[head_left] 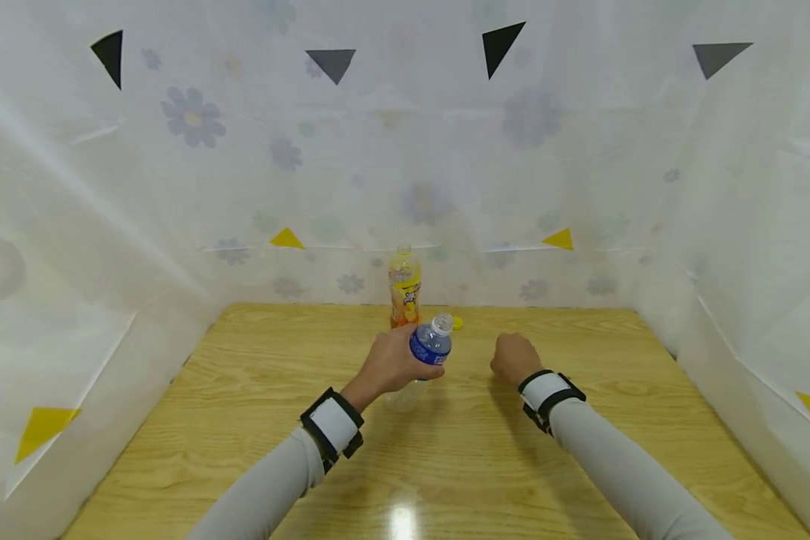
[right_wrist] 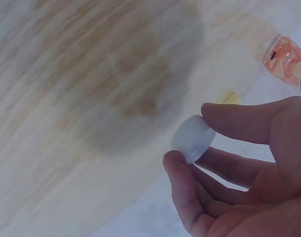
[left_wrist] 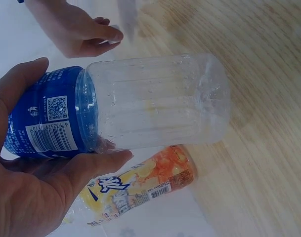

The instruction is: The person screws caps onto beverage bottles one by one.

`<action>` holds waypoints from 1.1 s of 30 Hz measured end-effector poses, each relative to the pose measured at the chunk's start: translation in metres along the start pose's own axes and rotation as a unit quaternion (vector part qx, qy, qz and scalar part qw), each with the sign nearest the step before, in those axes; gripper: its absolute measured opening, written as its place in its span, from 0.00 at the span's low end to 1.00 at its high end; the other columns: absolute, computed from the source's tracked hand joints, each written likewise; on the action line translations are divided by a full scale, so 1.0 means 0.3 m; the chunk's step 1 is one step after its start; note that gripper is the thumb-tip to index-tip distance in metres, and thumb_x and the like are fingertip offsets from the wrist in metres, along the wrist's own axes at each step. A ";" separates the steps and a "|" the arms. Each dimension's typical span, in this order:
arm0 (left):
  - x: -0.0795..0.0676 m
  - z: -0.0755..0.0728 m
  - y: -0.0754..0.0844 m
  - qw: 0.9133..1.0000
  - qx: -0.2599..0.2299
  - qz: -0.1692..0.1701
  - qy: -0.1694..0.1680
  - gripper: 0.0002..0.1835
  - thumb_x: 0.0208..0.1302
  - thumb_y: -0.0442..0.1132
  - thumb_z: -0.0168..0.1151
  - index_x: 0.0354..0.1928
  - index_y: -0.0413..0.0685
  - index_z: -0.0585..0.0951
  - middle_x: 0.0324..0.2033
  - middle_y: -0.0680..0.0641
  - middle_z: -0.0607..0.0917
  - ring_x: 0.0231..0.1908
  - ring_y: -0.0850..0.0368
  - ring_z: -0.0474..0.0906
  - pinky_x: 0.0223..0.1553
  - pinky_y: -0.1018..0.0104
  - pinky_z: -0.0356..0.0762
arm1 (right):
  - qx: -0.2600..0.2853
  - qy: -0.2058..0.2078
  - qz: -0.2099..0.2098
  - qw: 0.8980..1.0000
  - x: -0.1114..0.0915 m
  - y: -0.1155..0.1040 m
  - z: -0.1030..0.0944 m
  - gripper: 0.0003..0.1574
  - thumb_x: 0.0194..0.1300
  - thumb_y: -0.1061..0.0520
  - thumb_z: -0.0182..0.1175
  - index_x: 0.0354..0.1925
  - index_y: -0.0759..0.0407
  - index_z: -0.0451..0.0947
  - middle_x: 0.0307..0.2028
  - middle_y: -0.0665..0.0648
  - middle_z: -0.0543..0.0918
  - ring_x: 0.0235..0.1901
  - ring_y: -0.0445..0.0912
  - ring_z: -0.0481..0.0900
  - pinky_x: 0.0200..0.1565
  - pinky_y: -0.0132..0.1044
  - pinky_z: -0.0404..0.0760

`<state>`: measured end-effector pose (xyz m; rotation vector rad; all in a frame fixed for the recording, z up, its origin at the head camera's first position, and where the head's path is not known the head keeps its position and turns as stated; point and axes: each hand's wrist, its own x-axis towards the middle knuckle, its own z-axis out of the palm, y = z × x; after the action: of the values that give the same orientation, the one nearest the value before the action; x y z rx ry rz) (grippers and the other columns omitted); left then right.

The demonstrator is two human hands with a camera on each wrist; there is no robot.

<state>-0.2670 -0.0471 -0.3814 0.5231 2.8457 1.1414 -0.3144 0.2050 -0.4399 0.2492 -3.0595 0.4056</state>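
A: Quick one, main thing and where?

B: Clear plastic bottle with a blue label (head_left: 430, 343), uncapped, tilted, in the left hand (head_left: 397, 358) over the middle of the yellowish wood-grain surface (head_left: 486, 480). Can't tell if its base touches down

A: Left fingers?

B: Clamped round the label, below the neck. Good spot, I'd say: the mouth is unobstructed. Go firm but light, since a thin wall like that would probably buckle under a squeeze; the see-through lower part looks empty bar droplets

A: Right hand?

B: Right hand (head_left: 515, 358), just beside the bottle but apart from it. Fingers pinch a small round white plastic cap (right_wrist: 192, 139) by its edge, at the tips. Tidy hold; level it, and don't pinch so hard that it pops out

A: Around them?

B: Yellow-and-orange labelled plastic bottle (head_left: 405, 289) upright behind the left hand, flat yellow cap (head_left: 457, 323) near it on the surface. I'd give that bottle elbow room, a knock could tip it. Past that, white flower-printed sheeting (head_left: 378, 172). Next clip
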 end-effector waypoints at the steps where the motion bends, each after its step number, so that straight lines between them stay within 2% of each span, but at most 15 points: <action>1: 0.000 -0.001 0.001 1.000 -0.001 0.000 0.000 0.40 0.51 0.52 0.80 0.64 0.43 0.77 0.53 0.43 0.86 0.53 0.46 0.83 0.52 0.50 0.82 | 0.009 0.006 0.000 1.000 0.000 -0.001 -0.005 0.28 0.60 0.72 0.56 0.12 0.52 0.56 0.12 0.47 0.53 0.14 0.40 0.53 0.18 0.33 0.56; 7: -0.003 0.001 0.005 1.000 -0.006 0.006 0.000 0.40 0.51 0.51 0.80 0.64 0.43 0.77 0.52 0.43 0.86 0.52 0.46 0.83 0.51 0.51 0.82 | 0.031 0.002 0.010 0.999 0.002 -0.008 -0.023 0.27 0.58 0.72 0.54 0.13 0.51 0.56 0.14 0.47 0.52 0.15 0.40 0.51 0.19 0.32 0.54; 10: -0.002 0.004 0.005 1.000 -0.010 0.004 0.000 0.39 0.51 0.51 0.80 0.64 0.43 0.77 0.52 0.43 0.86 0.52 0.46 0.83 0.51 0.51 0.82 | 0.037 -0.007 0.016 0.999 -0.002 -0.018 -0.032 0.16 0.58 0.72 0.55 0.17 0.60 0.67 0.15 0.53 0.63 0.18 0.45 0.60 0.22 0.35 0.60; 12: -0.001 0.006 0.005 1.000 -0.010 0.000 -0.002 0.39 0.51 0.51 0.80 0.64 0.44 0.77 0.53 0.43 0.85 0.52 0.46 0.83 0.52 0.51 0.82 | 0.042 -0.011 0.022 0.999 -0.006 -0.025 -0.037 0.03 0.58 0.71 0.56 0.28 0.70 0.74 0.21 0.61 0.73 0.22 0.49 0.69 0.24 0.38 0.65; 13: 0.000 0.006 0.005 1.000 -0.010 0.000 -0.003 0.39 0.51 0.51 0.80 0.64 0.43 0.76 0.53 0.43 0.85 0.53 0.46 0.83 0.52 0.50 0.82 | 0.045 -0.016 0.027 0.998 -0.003 -0.025 -0.037 0.07 0.58 0.70 0.57 0.36 0.76 0.76 0.26 0.67 0.77 0.26 0.54 0.74 0.26 0.40 0.69; 14: 0.001 0.006 0.005 1.000 -0.009 -0.001 -0.003 0.40 0.51 0.51 0.80 0.64 0.43 0.76 0.53 0.43 0.85 0.53 0.46 0.83 0.52 0.51 0.82 | 0.048 -0.018 0.031 0.998 -0.002 -0.025 -0.036 0.16 0.59 0.69 0.58 0.46 0.80 0.74 0.33 0.71 0.80 0.30 0.57 0.77 0.28 0.41 0.72; 16: 0.000 0.005 0.007 1.000 -0.008 -0.003 -0.005 0.40 0.51 0.51 0.80 0.64 0.43 0.76 0.53 0.43 0.85 0.53 0.46 0.83 0.52 0.51 0.82 | 0.050 -0.019 0.035 0.998 0.003 -0.020 -0.027 0.28 0.60 0.68 0.58 0.56 0.85 0.68 0.39 0.77 0.79 0.35 0.61 0.80 0.30 0.42 0.75; 17: 0.000 0.005 0.007 1.000 -0.006 -0.002 -0.004 0.40 0.51 0.51 0.80 0.64 0.43 0.76 0.53 0.43 0.85 0.52 0.46 0.83 0.52 0.51 0.82 | 0.054 -0.019 0.036 0.998 0.005 -0.017 -0.023 0.31 0.60 0.68 0.58 0.58 0.87 0.65 0.38 0.77 0.79 0.34 0.61 0.79 0.30 0.42 0.74; 19: 0.001 0.004 0.007 1.000 -0.003 0.001 -0.003 0.39 0.50 0.51 0.80 0.63 0.43 0.77 0.52 0.43 0.86 0.52 0.46 0.83 0.51 0.51 0.82 | 0.064 -0.026 0.038 0.997 0.008 -0.009 -0.016 0.20 0.60 0.68 0.56 0.46 0.85 0.71 0.29 0.71 0.78 0.27 0.55 0.76 0.26 0.39 0.71; 21: 0.001 0.003 0.006 1.000 0.001 0.004 -0.003 0.39 0.50 0.51 0.80 0.63 0.43 0.77 0.51 0.43 0.86 0.51 0.47 0.84 0.51 0.51 0.82 | 0.070 -0.022 0.033 0.997 0.006 -0.002 -0.011 0.06 0.58 0.69 0.56 0.27 0.74 0.73 0.18 0.59 0.69 0.18 0.47 0.66 0.22 0.35 0.63; 23: 0.001 0.004 0.004 1.000 0.005 0.009 -0.002 0.39 0.50 0.52 0.80 0.62 0.43 0.77 0.51 0.43 0.86 0.50 0.47 0.84 0.50 0.52 0.82 | 0.071 -0.018 0.032 0.997 0.000 0.001 -0.009 0.18 0.55 0.69 0.55 0.13 0.59 0.63 0.13 0.50 0.57 0.16 0.42 0.55 0.20 0.34 0.56; 25: 0.001 0.005 0.004 1.000 0.005 0.009 -0.002 0.39 0.50 0.52 0.80 0.62 0.43 0.77 0.51 0.44 0.86 0.50 0.47 0.84 0.50 0.52 0.82 | 0.067 -0.012 0.029 0.997 -0.006 0.002 -0.009 0.26 0.53 0.68 0.55 0.10 0.51 0.55 0.12 0.46 0.51 0.15 0.41 0.51 0.20 0.33 0.54; 29: 0.001 0.006 0.004 1.000 0.001 0.004 -0.001 0.39 0.50 0.52 0.80 0.63 0.44 0.77 0.51 0.44 0.86 0.51 0.47 0.84 0.51 0.51 0.82 | 0.076 -0.016 0.018 0.997 -0.011 0.001 -0.011 0.26 0.51 0.69 0.54 0.10 0.49 0.53 0.12 0.45 0.49 0.17 0.41 0.48 0.22 0.33 0.51; 31: 0.001 0.005 0.004 1.000 0.001 0.004 -0.002 0.40 0.50 0.53 0.80 0.63 0.44 0.77 0.51 0.44 0.86 0.51 0.47 0.83 0.51 0.52 0.82 | 0.089 -0.025 0.012 0.996 -0.011 -0.002 -0.014 0.22 0.50 0.70 0.52 0.12 0.51 0.55 0.13 0.46 0.50 0.18 0.41 0.46 0.24 0.34 0.51; 33: 0.001 0.005 0.004 1.000 0.002 0.003 -0.003 0.40 0.51 0.53 0.80 0.63 0.44 0.77 0.51 0.44 0.86 0.51 0.48 0.84 0.50 0.52 0.82 | 0.094 -0.023 0.002 0.995 -0.015 -0.010 -0.021 0.15 0.53 0.69 0.53 0.15 0.57 0.65 0.14 0.48 0.60 0.17 0.40 0.53 0.23 0.34 0.57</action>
<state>-0.2668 -0.0450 -0.3816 0.5353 2.8443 1.1331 -0.3092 0.2043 -0.4335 0.2626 -3.0676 0.6976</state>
